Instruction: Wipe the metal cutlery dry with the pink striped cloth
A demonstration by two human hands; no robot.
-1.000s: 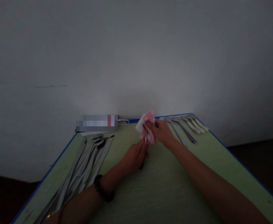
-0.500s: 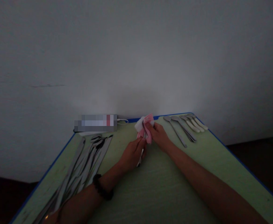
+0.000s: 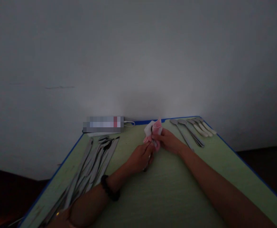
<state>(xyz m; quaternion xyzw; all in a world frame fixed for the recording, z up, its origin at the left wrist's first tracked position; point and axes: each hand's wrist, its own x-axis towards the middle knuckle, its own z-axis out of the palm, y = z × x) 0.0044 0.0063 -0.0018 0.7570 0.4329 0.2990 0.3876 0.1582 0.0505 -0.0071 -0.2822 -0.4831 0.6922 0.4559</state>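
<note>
My left hand (image 3: 140,158) is closed round the handle of a metal piece of cutlery (image 3: 145,169), which looks like a spoon; the handle's end sticks out below my fingers. A pink and white cloth (image 3: 156,127) is bunched around its upper part, hiding most of it. Pinching this cloth from the right side is my right hand (image 3: 168,139), with its thumb on top. Both hands meet over the middle of the table, slightly above the surface.
Loose spoons and other metal cutlery (image 3: 97,161) lie in a pile at the left. Metal spoons (image 3: 187,136) and white-handled cutlery (image 3: 203,129) lie in a row at the back right. A blurred box (image 3: 102,124) with a white cord (image 3: 130,122) stands by the wall (image 3: 138,57).
The view has shifted slightly, so everything sits a little further right. The cloth has turned a little in my right hand, and less of the handle shows below my left hand.
</note>
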